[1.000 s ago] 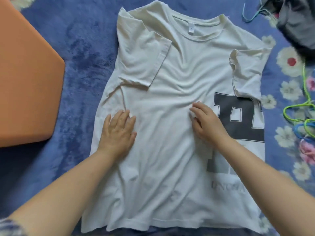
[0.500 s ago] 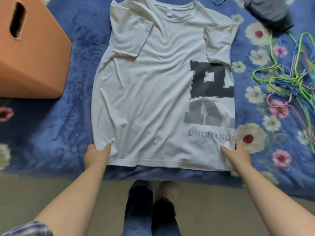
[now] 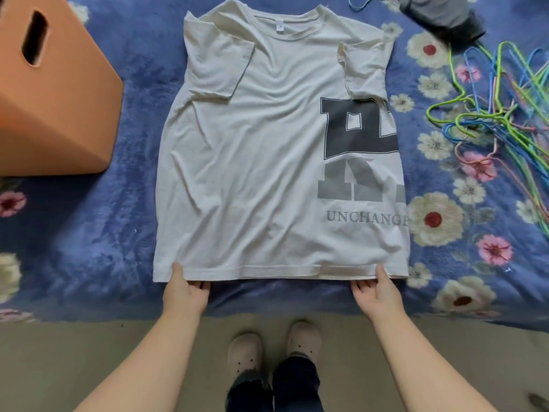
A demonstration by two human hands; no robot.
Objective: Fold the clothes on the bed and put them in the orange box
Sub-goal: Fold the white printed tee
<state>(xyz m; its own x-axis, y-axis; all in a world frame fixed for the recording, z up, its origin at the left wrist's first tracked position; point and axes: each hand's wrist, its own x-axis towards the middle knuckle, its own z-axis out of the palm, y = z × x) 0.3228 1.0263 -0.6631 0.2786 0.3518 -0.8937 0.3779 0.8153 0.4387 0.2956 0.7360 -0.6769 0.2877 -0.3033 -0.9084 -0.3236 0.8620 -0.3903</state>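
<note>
A cream T-shirt with grey block letters lies flat on the blue floral bed cover, both sleeves folded inward. My left hand pinches the bottom hem near its left corner, thumb on top and fingers underneath. My right hand pinches the hem near the right corner the same way. The orange box stands at the far left on the bed, with a handle slot in its side. A dark grey garment lies at the top right.
A tangle of coloured wire hangers lies on the bed's right side. The bed edge runs just below my hands, with beige floor and my feet in pale shoes beneath.
My hands left the middle of the shirt and dropped to the bottom hem, then slid inward along it and took hold of it. The view pulled back from the bed.
</note>
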